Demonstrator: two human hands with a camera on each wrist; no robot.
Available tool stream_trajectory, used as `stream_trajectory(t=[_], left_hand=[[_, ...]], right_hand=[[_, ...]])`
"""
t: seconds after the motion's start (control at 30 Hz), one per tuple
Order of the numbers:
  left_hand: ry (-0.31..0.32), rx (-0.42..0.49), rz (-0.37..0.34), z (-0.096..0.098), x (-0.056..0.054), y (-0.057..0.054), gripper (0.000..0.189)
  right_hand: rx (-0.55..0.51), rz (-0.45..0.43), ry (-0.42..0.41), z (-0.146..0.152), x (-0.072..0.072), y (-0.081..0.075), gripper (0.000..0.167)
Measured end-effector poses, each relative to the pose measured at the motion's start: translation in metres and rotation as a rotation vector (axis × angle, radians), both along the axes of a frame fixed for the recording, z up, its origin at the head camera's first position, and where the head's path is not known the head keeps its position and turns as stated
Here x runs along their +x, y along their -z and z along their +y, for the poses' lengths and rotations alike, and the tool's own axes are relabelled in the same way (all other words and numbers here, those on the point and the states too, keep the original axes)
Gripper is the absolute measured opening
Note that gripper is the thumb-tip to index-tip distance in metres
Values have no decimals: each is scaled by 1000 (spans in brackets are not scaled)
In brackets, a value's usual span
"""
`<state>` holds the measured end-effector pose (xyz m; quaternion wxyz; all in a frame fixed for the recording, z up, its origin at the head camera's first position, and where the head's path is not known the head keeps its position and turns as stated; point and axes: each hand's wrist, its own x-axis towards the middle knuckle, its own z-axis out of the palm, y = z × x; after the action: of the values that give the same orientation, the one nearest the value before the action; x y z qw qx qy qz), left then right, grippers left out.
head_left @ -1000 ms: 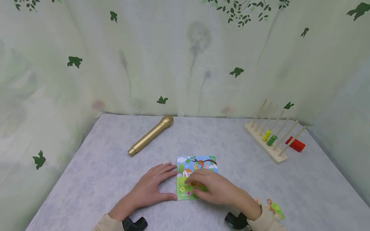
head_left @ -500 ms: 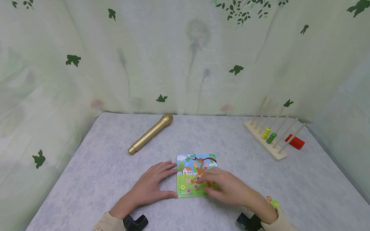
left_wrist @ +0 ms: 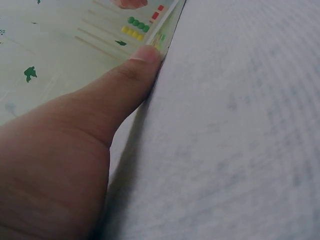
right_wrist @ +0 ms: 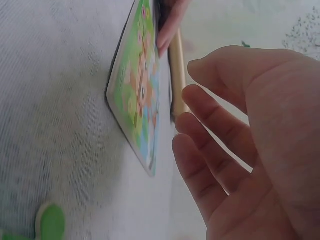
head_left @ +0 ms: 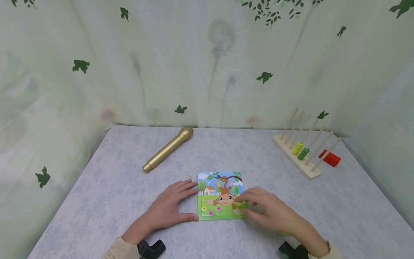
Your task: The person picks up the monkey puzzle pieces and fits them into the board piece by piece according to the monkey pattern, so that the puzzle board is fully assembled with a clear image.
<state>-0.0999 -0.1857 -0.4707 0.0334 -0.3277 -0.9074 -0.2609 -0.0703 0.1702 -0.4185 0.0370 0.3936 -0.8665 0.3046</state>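
A square jigsaw puzzle board (head_left: 223, 210) with a monkey picture lies flat on the table. My left hand (head_left: 169, 208) rests at its left edge with fingers spread, thumb touching the lower corner. In the left wrist view that thumb (left_wrist: 120, 87) lies against the board's edge. My right hand (head_left: 275, 210) is over the board's right edge, fingers loosely bent. The right wrist view shows this right hand (right_wrist: 250, 145) apart from the board, with nothing between thumb and fingers. A loose green puzzle piece (right_wrist: 52, 222) lies nearby, mostly hidden by my right arm in the head view.
A gold toy microphone (head_left: 168, 149) lies behind the board to the left. At the back right stand a wooden peg rack (head_left: 297, 156) with yellow and green beads and a red block (head_left: 330, 158). A printed cloth (head_left: 200, 72) hangs behind the grey table (head_left: 129, 154).
My right hand has moved right, off the middle of the board, uncovering the monkey picture. The loose pieces are now mostly covered by the right arm. My left hand has stayed put.
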Motion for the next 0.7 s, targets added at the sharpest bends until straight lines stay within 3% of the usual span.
stream_trajectory(t=[0.57, 0.7], left_hand=[[-6, -4, -49, 0, 0, -2, 83], [-4, -6, -46, -1, 0, -1, 83]], right_hand=[[1, -41, 111, 29, 7, 3, 32], [42, -71, 177, 35, 9, 7, 35]])
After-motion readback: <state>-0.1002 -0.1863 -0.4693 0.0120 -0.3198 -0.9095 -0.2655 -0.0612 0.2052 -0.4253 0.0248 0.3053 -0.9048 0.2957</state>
